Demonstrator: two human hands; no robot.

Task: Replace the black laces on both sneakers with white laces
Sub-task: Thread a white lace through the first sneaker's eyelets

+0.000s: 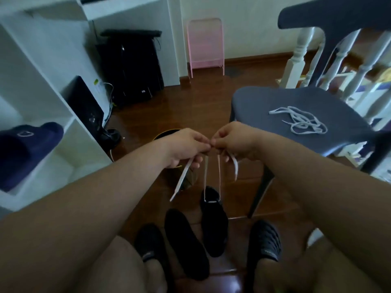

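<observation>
The white lace (212, 176) is thin, flat, limp and light; it folds wherever it is slack, so I judge the stiff tips are the best place to take hold for threading. It runs through the lowest eyelets of the right sneaker (213, 220), which lies on the floor at 6 o'clock from the hands. Two strands rise from there to the hands. The left hand (186, 144) pinches one strand, its loose end trailing toward 7 o'clock. The right hand (234, 140) pinches the other, its end dangling at 5 o'clock. Fingertips nearly meet, evening the two ends, it seems. The other sneaker (186, 244) lies just beside the first, at its 8 o'clock, showing no lace. A second white lace (300, 120) lies tangled on the chair (264, 102) at 3 o'clock.
</observation>
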